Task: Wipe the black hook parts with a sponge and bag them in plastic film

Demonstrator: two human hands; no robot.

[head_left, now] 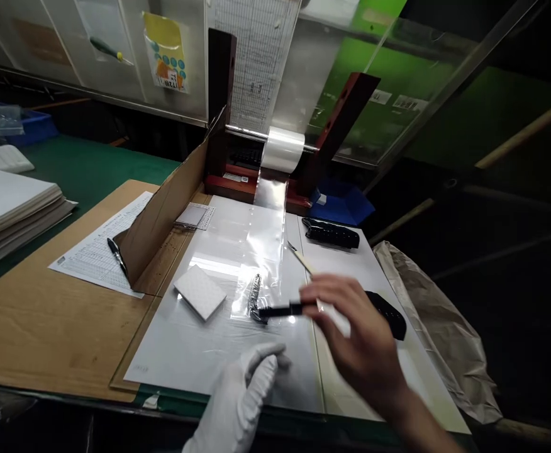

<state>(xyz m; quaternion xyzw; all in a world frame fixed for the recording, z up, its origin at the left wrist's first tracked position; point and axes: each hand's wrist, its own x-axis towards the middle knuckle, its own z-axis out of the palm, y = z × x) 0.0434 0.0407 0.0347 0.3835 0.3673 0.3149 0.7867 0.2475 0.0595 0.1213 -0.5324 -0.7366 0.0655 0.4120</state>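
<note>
Right grip [363,340] clamps a black bar [281,310], gloved left grip [247,391] parted; blue bin [344,202] holds 1 white bit [321,199].

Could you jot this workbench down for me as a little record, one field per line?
Left hand: white-gloved, fingers curled, nothing visibly held
Right hand: bare, gripping a slim black object
Clear film strip: runs from the film roll onto the work surface
White square pad: left of the strip
Black pen: on the printed form
Glossy black pieces: two, right of the strip
</note>
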